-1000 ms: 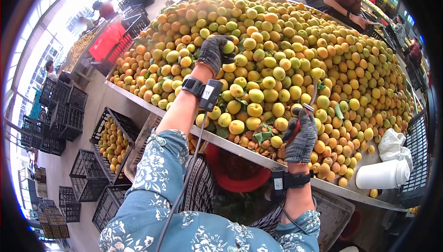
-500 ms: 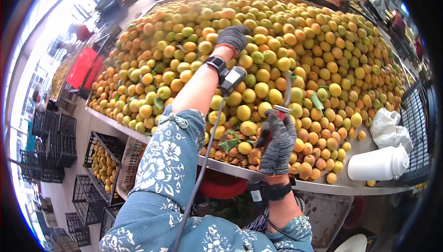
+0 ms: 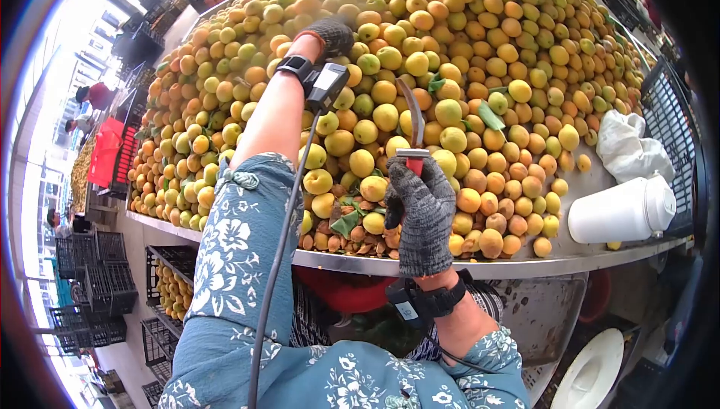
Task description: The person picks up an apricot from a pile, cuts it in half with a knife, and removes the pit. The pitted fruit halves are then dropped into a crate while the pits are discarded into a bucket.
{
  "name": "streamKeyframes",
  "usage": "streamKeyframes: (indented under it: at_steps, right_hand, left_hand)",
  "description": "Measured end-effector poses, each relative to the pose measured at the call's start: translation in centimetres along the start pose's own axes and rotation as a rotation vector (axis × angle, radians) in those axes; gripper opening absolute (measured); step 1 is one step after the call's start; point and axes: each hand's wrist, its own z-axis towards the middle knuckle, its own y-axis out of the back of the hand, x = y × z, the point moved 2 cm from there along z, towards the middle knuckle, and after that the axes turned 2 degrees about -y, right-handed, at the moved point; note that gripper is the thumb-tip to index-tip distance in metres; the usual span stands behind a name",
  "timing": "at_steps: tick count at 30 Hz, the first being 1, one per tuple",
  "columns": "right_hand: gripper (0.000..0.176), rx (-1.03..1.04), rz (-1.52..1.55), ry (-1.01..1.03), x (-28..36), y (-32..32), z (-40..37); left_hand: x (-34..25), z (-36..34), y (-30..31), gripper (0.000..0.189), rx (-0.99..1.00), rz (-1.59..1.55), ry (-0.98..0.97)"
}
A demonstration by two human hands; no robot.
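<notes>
A large heap of yellow-orange fruit (image 3: 480, 41), apparently apricots, covers a metal-edged table. My left hand (image 3: 330, 38), in a dark grey knit glove, reaches far across and touches the heap; its fingers are hidden behind the back of the hand. Near the table's front edge, my right hand (image 3: 424, 218), gloved alike, is closed around the red handle of a curved knife (image 3: 414, 113). The narrow, hooked blade points away from me over the fruit. Just left of that hand lie brown scraps (image 3: 346, 241) and a green leaf (image 3: 346, 223).
On the table's right stand a white jug (image 3: 619, 210) and a white plastic bag (image 3: 630, 146), beside a black crate (image 3: 667, 124). Crates of fruit (image 3: 172, 289) sit low at left. Below the metal rim (image 3: 525, 265) are a red basin (image 3: 345, 296) and a grey tub (image 3: 544, 311).
My left hand has moved leftward and farther over the heap. My right hand has shifted slightly left, and the knife blade now leans left. The view has tilted; a person's arms at the back have left it.
</notes>
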Motion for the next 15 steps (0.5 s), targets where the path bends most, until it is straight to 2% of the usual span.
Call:
streamKeyframes:
  at_steps: [2, 3, 4, 6, 7, 8, 10, 11, 13, 15]
  right_hand:
    - [0.010, -0.012, 0.001, 0.002, 0.1, 0.1, 0.1]
    - [0.010, -0.014, -0.008, 0.011, 0.2, 0.1, 0.2]
    - [0.011, -0.015, -0.016, 0.018, 0.3, 0.2, 0.2]
    - [0.012, -0.025, -0.017, 0.006, 0.3, 0.4, 0.5]
    - [0.012, -0.024, 0.027, 0.004, 0.3, 0.6, 0.8]
    - [0.013, -0.022, 0.073, 0.002, 0.4, 0.7, 0.9]
    - [0.014, -0.019, 0.121, 0.010, 1.0, 0.9, 1.1]
    - [0.014, -0.038, 0.144, 0.040, 1.1, 1.3, 1.4]
    - [0.019, -0.053, 0.130, 0.102, 1.0, 2.3, 2.2]
    - [0.019, -0.052, 0.184, 0.114, 1.4, 3.0, 2.4]
  left_hand:
    - [0.9, 0.8, -1.0, 0.031, -0.154, -0.345, 0.134]
    - [0.8, 0.6, -0.9, 0.019, -0.263, -0.405, -0.041]
    - [0.4, 1.1, -1.3, 0.019, -0.261, -0.408, -0.050]
    - [-0.4, 0.8, -1.2, 0.029, -0.268, -0.910, 0.488]
    - [-0.3, 0.3, -0.7, 0.047, -0.228, -0.713, 0.369]
    - [-0.8, -0.3, -0.1, 0.047, -0.228, -0.707, 0.368]
    - [-3.4, -2.9, 1.4, 0.050, -0.053, -1.258, 0.576]
    - [-4.3, -3.2, 0.2, 0.050, -0.147, -1.449, 0.629]
    - [-4.9, -4.9, 0.4, 0.051, -0.087, -1.494, 0.656]
    - [-4.9, -5.6, 1.0, 0.052, -0.118, -0.995, 0.324]
